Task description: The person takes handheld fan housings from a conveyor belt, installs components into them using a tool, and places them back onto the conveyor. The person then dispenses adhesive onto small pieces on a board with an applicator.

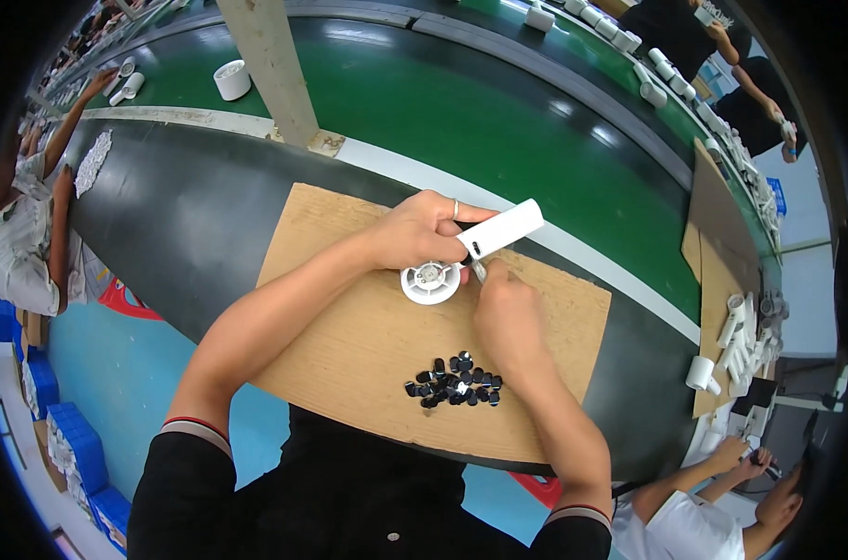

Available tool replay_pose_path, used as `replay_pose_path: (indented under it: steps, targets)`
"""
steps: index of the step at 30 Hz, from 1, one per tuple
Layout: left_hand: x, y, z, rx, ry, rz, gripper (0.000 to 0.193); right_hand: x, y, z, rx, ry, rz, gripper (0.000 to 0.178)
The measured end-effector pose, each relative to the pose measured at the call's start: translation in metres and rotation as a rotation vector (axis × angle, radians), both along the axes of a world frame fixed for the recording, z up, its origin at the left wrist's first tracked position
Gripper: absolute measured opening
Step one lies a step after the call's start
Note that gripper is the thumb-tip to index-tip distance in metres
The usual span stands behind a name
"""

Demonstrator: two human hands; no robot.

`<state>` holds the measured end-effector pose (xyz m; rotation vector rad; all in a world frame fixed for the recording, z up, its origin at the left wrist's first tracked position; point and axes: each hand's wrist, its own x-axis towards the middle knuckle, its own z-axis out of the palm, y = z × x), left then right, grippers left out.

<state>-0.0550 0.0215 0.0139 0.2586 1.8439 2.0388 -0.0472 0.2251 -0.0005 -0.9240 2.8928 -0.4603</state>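
My left hand (414, 233) is closed around a white device with a tubular handle (508, 229) and a round, spoked head (430, 282). The handle points up and to the right, and a small dark slot shows on its side. Close below the handle, my right hand (508, 313) is closed, its fingertips pinching a small, pale, narrow piece (480, 271) against the joint between handle and head. I cannot make out what that piece is. Several small glossy black pieces (456, 381) lie in a loose pile nearer my body.
A brown cardboard sheet (330, 345) covers the dark bench (181, 205) under my hands. Beyond runs a green conveyor belt (424, 121) with a metal post (270, 70) at its near edge. White parts (741, 345) are heaped at right; co-workers sit on both sides.
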Motion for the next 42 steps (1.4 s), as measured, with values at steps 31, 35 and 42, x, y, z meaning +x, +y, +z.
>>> replay_pose_path:
  steps: [31,35,42]
  targets:
    - [-0.006,-0.011,-0.023,0.385,-0.075,0.374,0.019,-0.01,0.003,-0.005,-0.377,-0.05,-0.005,0.013]
    - [-0.012,-0.015,-0.028,0.501,-0.151,0.491,0.029,-0.03,0.015,0.006,-0.596,-0.459,-0.159,0.023]
    - [-0.023,-0.018,-0.042,0.986,-0.214,0.309,0.049,-0.065,0.053,0.023,-1.212,-0.633,-0.385,0.038]
